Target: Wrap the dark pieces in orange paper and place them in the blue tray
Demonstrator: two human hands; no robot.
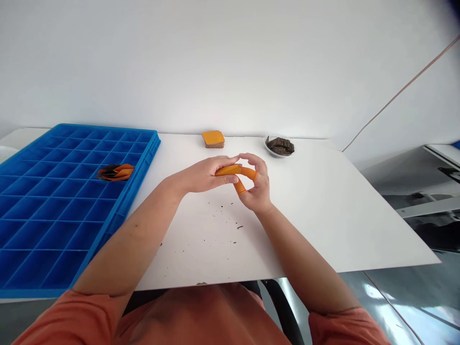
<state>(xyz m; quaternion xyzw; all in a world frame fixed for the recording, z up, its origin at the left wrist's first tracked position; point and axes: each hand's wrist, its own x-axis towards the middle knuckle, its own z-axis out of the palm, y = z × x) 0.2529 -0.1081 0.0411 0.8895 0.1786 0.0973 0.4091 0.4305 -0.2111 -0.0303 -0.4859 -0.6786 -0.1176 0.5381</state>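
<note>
My left hand (pixel 210 173) is closed on an orange flat piece (pixel 228 170), with the thumb below and the fingers above. The piece is seen nearly edge-on, so its kind is unclear. Orange finger cots cover the thumb and index finger of my right hand (pixel 257 184). Those two covered tips pinch at the right end of the same piece, while the other fingers curve above it. A stack of orange square pieces with brown edges (pixel 213 139) lies behind my hands. To its right, a white bowl (pixel 276 154) holds many thin dark brown strips (pixel 281 145).
A blue divided tray (pixel 72 215) covers the table's left side; one compartment holds orange and black pieces (pixel 115 172). Dark crumbs (pixel 235 225) are scattered on the white table (pixel 323 215) before me. A white wall (pixel 230 67) stands behind it.
</note>
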